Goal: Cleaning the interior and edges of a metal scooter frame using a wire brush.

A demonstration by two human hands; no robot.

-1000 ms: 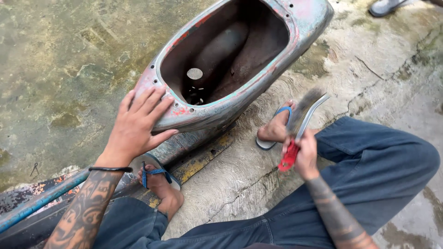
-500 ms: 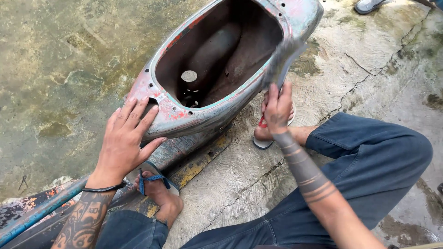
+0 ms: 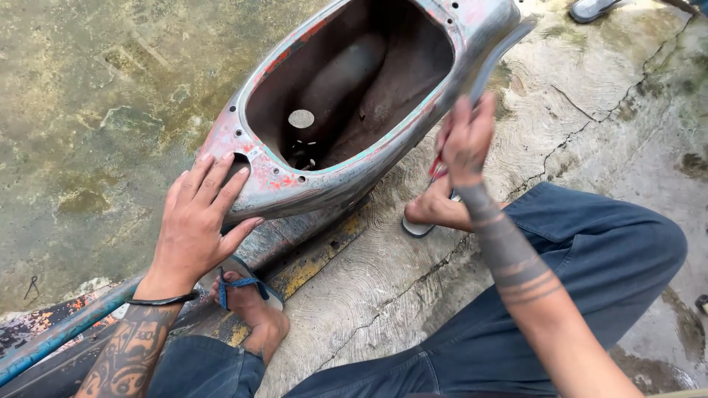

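Right hand [image 3: 464, 140] now up at the far edge of the scooter shell [image 3: 413, 96], no longer low by the knee as a second ago; closed around a red-handled tool [image 3: 440, 166] with a long grey blade [image 3: 490, 63] laid against the shell's outer rim; blade blurred, so exact kind hard to tell; judging from that, work on the shell's edge in hand rather than a pause. Left hand [image 3: 203, 221] open and flat, fingers spread, pressed on the near rounded end of the shell, much where it lay before; steadying the piece, by the look of it. Shell lying open side up on the ground, between the spread legs, worn grey metal with flecks of red and teal, a dark rusty hollow inside with a round hole [image 3: 301, 118] near the bottom. Both feet in blue-strapped sandals [image 3: 243, 284], one tucked under the shell, the other just beside its right flank. Underneath, cracked rough concrete floor [image 3: 590, 125], stained and mossy to the left; outdoors by the light; blue pipe [image 3: 66, 332] at the lower left; another person's shoe [image 3: 594, 9] at the top edge.
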